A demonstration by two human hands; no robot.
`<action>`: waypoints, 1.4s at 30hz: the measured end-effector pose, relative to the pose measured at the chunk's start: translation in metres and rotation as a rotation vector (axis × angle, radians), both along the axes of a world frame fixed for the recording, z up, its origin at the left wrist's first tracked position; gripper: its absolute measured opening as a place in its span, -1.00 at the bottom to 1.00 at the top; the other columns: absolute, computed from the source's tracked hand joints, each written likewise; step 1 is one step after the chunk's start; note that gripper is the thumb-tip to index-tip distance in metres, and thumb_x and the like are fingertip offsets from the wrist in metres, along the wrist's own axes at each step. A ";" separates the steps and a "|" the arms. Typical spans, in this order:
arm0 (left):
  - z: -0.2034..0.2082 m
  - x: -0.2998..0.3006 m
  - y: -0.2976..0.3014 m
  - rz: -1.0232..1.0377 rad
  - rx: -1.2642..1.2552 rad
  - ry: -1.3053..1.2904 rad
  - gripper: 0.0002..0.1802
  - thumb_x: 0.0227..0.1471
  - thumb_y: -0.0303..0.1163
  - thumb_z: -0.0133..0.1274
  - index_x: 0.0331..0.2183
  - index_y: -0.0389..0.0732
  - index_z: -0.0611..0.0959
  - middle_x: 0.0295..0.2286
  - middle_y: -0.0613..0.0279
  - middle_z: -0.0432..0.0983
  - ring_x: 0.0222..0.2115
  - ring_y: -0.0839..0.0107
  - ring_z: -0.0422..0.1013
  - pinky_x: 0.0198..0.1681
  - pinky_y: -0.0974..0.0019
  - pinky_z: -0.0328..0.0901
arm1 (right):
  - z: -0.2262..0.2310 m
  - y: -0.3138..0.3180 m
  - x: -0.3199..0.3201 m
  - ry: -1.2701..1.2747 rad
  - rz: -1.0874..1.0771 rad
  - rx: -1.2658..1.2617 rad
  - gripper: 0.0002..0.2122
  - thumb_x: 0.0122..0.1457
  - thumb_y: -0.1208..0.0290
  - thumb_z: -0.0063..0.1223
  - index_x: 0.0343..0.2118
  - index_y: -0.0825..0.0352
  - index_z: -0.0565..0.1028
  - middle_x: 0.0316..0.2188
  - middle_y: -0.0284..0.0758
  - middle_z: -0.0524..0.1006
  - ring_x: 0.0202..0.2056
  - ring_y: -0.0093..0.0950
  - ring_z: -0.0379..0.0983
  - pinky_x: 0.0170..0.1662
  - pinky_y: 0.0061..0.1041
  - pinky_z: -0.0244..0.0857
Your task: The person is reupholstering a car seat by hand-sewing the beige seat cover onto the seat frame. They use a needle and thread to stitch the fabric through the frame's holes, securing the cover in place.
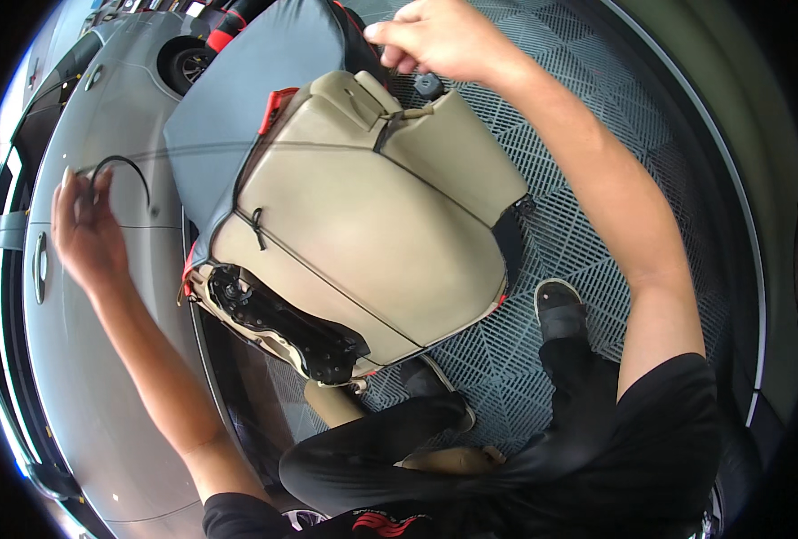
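A beige car seat (363, 216) lies in front of me, with thin dark cords running over its surface. Dark grey fabric with red trim (246, 81) covers its far left part. Off to the left, above the silver car's side, my left hand (89, 225) pinches a black cord (134, 162) whose loose end curls down. A thin dark line stretches from this hand across the seat toward its far right. My right hand (448, 40) is raised beyond the seat's far right corner, fingers closed; whatever they may hold is hidden. A bare black metal mechanism (282, 319) shows at the seat's near left.
A silver car (138, 287) stands close along the left. Under the seat is grey slatted floor tiling (615, 198). Beyond the seat's far right corner sits a small black block (429, 86). My shoe (558, 296) rests near the seat's right side. An olive-green panel (722, 81) borders the right.
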State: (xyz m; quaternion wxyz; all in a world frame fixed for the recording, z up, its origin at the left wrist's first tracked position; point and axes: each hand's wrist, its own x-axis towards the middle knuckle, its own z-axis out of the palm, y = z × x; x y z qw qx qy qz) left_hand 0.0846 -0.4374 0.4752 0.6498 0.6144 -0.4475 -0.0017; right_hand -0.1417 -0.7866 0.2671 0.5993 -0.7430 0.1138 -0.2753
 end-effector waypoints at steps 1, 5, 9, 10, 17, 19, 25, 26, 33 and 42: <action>0.002 -0.008 0.004 0.116 0.047 -0.155 -0.81 0.27 -0.45 0.02 -0.21 -0.38 0.64 -0.34 0.15 0.53 -0.28 0.33 0.50 0.01 0.15 0.44 | 0.001 -0.003 -0.001 -0.040 -0.032 0.025 -0.74 0.26 0.30 0.11 -0.36 0.43 0.64 -0.58 -0.34 0.61 -0.56 -0.55 0.50 -0.43 -0.49 0.40; 0.010 -0.027 0.033 0.163 0.217 -0.378 -0.78 0.30 -0.41 0.03 -0.17 -0.37 0.65 -0.32 0.21 0.55 -0.29 0.48 0.46 -0.18 0.39 0.33 | -0.002 0.009 0.011 -0.264 0.061 -0.031 -0.76 0.31 0.30 0.09 -0.37 0.39 0.60 -0.55 -0.38 0.57 -0.58 -0.60 0.45 -0.47 -0.56 0.35; 0.007 -0.045 0.009 0.226 0.265 -0.241 -0.72 0.26 -0.36 0.10 -0.12 -0.39 0.65 -0.28 0.21 0.57 -0.31 0.53 0.46 -0.19 0.43 0.32 | 0.011 0.060 0.038 -0.364 0.357 -0.050 -0.55 0.35 0.16 0.06 0.14 0.42 0.48 -0.06 -0.23 0.63 0.02 -0.47 0.52 0.13 -0.50 0.34; 0.003 -0.047 -0.007 0.200 0.248 -0.229 -0.71 0.25 -0.35 0.12 -0.13 -0.40 0.65 -0.29 0.22 0.58 -0.32 0.54 0.46 -0.19 0.44 0.32 | 0.016 0.073 0.039 -0.381 0.428 -0.012 -0.54 0.36 0.16 0.05 0.16 0.43 0.47 -0.06 -0.22 0.63 0.04 -0.45 0.51 0.15 -0.50 0.32; -0.030 -0.042 -0.055 0.119 0.473 -0.159 -0.64 0.23 -0.21 0.12 -0.27 -0.38 0.69 -0.47 0.31 0.50 -0.47 0.56 0.34 -0.35 0.45 0.27 | 0.041 0.084 0.034 -0.453 0.555 0.285 -0.70 0.36 0.26 0.07 -0.16 0.47 0.60 -0.55 -0.47 0.45 -0.54 -0.67 0.34 -0.41 -0.65 0.29; -0.054 -0.053 -0.072 0.171 0.546 -0.070 -0.68 0.23 -0.25 0.10 -0.18 -0.35 0.67 -0.41 0.27 0.55 -0.49 0.56 0.37 -0.32 0.42 0.32 | 0.045 0.069 0.026 -0.509 0.514 0.473 -0.74 0.33 0.28 0.10 -0.24 0.43 0.62 -0.58 -0.48 0.46 -0.56 -0.71 0.33 -0.46 -0.68 0.26; -0.127 -0.040 -0.092 0.329 0.683 -0.752 -0.71 0.00 -0.35 0.27 -0.21 -0.22 0.65 -0.29 0.18 0.59 -0.39 0.34 0.50 -0.25 0.28 0.43 | 0.053 0.050 0.005 -0.590 0.322 0.714 -0.82 0.35 0.36 0.06 -0.30 0.40 0.53 -0.58 -0.45 0.45 -0.66 -0.65 0.31 -0.56 -0.62 0.23; -0.135 -0.047 -0.101 0.252 0.711 -0.874 -0.70 -0.02 -0.33 0.29 -0.22 -0.22 0.65 -0.29 0.14 0.58 -0.36 0.25 0.51 -0.24 0.23 0.44 | 0.055 0.048 0.001 -0.597 0.252 0.690 -0.83 0.35 0.37 0.06 -0.28 0.40 0.52 -0.59 -0.46 0.42 -0.67 -0.65 0.28 -0.57 -0.62 0.21; -0.143 -0.051 -0.121 0.406 0.799 -0.603 -0.68 0.04 -0.20 0.30 -0.29 -0.27 0.70 -0.41 0.14 0.60 -0.43 0.28 0.52 -0.29 0.24 0.43 | 0.028 0.064 0.032 -0.354 -0.064 0.138 -0.80 0.22 0.31 0.20 -0.37 0.37 0.65 -0.55 -0.42 0.60 -0.56 -0.65 0.44 -0.43 -0.57 0.36; -0.137 -0.026 -0.106 0.078 0.658 0.097 -0.77 0.21 -0.29 0.17 -0.25 -0.28 0.68 -0.44 0.39 0.56 -0.46 0.64 0.39 -0.35 0.48 0.36 | -0.002 0.102 0.100 -0.110 -0.070 -0.050 -0.79 0.24 0.32 0.14 -0.33 0.37 0.67 -0.50 -0.34 0.67 -0.47 -0.61 0.56 -0.33 -0.52 0.44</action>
